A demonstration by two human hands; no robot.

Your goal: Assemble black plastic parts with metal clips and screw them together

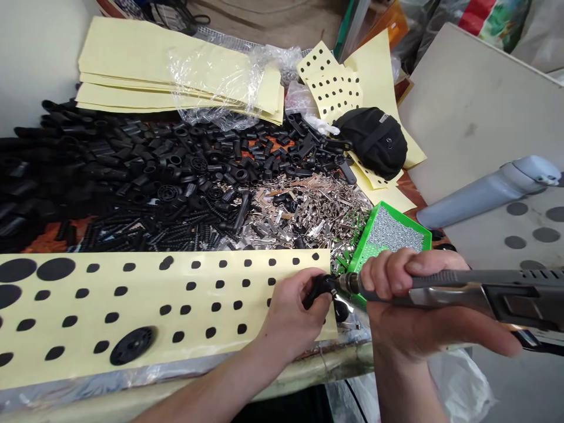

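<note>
The fingers of the left hand (293,311) are closed around a small black plastic fitting (319,288). Those of the right hand (396,299) grip an electric screwdriver (467,291), its tip apparently meeting the fitting. Just left of the fingers lies a yellow dotted sheet (141,311); beyond them sit a green tray (423,235) and heaped black plastic parts (154,176).

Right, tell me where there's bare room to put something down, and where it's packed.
Room shows on the pale board, above the grey tube and right of the black pouch. The yellow sheet has gaps between its dots. Crowded: the black plastic parts and silver clips beside the green tray.
</note>
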